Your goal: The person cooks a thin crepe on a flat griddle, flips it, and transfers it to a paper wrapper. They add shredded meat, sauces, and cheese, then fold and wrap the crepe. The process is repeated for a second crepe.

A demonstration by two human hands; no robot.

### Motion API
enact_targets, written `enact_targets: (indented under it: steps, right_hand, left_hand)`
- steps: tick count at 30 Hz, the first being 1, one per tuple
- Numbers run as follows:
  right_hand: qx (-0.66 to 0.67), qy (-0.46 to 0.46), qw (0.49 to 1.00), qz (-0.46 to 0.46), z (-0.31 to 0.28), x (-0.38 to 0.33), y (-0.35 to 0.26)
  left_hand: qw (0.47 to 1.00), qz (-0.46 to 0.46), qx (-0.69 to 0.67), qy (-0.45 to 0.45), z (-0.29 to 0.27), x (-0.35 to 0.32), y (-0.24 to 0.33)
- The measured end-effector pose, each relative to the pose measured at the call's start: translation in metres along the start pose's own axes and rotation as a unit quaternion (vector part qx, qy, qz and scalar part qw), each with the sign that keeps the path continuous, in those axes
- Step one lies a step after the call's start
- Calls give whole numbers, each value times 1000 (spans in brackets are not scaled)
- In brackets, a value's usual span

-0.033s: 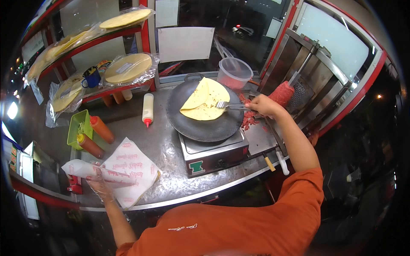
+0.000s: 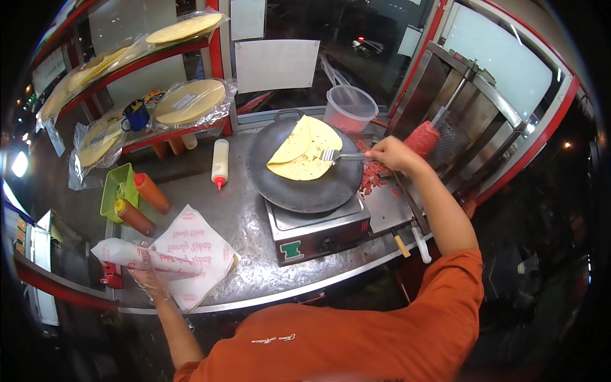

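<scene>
A thin metal fork (image 2: 350, 156) is in my right hand (image 2: 393, 155), fingers closed round its handle. Its tines touch the right side of a folded yellow flatbread (image 2: 309, 159), which lies on a round black griddle (image 2: 305, 196) over a gas stove (image 2: 318, 239). My left hand (image 2: 147, 275), in a clear plastic glove, is closed round a white paper-wrapped roll (image 2: 114, 251) at the left of the counter. Beneath the roll lies a stack of printed wrapping paper (image 2: 197, 239). What is inside the wrapping is hidden.
Sauce bottles (image 2: 151, 193) and a green tub (image 2: 118, 184) stand at left; a white squeeze bottle (image 2: 220, 164) lies behind the paper. Chopped meat (image 2: 375, 178) and a vertical meat spit (image 2: 421, 138) are at right, with knives (image 2: 420, 244) at the counter's front edge. Flatbreads (image 2: 191, 102) fill shelves.
My right hand and the fork have shifted slightly to the left over the flatbread. My left hand stays in place with the wrapped roll. A vehicle outside has moved a little rightward.
</scene>
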State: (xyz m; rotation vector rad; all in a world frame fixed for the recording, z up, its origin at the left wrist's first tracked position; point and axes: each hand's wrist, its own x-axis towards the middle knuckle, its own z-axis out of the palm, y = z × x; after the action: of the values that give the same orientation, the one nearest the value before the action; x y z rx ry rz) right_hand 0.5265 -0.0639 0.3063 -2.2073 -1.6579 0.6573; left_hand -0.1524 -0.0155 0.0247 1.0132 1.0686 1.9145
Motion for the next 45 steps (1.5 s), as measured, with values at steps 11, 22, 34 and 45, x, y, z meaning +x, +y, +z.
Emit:
enact_targets:
  steps: [11,22,34,45]
  right_hand:
    - [40,55,997,-27,-2,100,68]
    - [228,28,953,-199,-97,86,44]
    - [119,70,990,9,-18,102,74]
    - [-42,308,896,-317,37,160,7]
  left_hand:
    - [987,43,144,61,27,-9,17]
    - [990,30,126,55,47,-4,28]
    - [978,-3,209,5,62,-2,39]
    - [969,53,242,6,71,-10,33]
